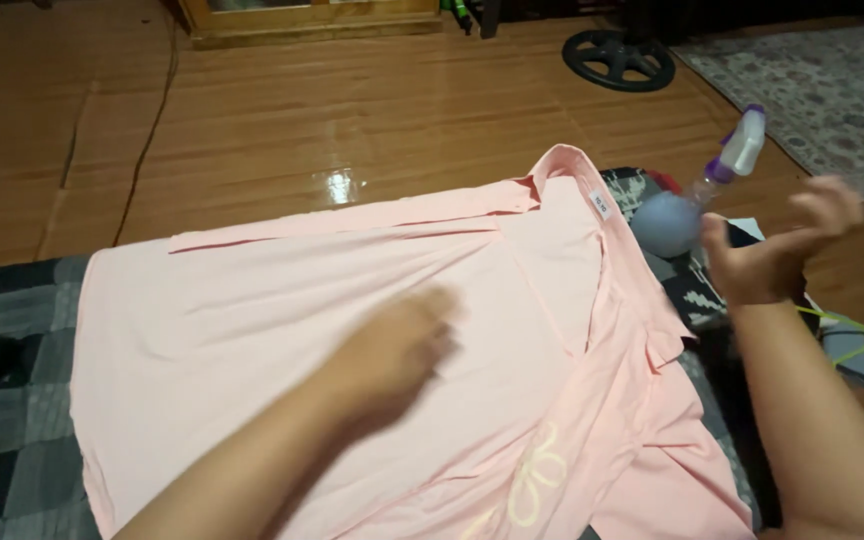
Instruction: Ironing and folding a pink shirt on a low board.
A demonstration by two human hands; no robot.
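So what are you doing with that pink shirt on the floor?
A pink shirt lies spread out flat on a checked cloth on the wooden floor. The left hand rests open on the shirt. The right hand is lifted, open, beside a spray bottle next to the collar.

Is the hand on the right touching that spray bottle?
Apart. In the head view the right hand is open with curled fingers, and a strip of floor and cloth shows between it and the spray bottle standing beside the pink shirt.
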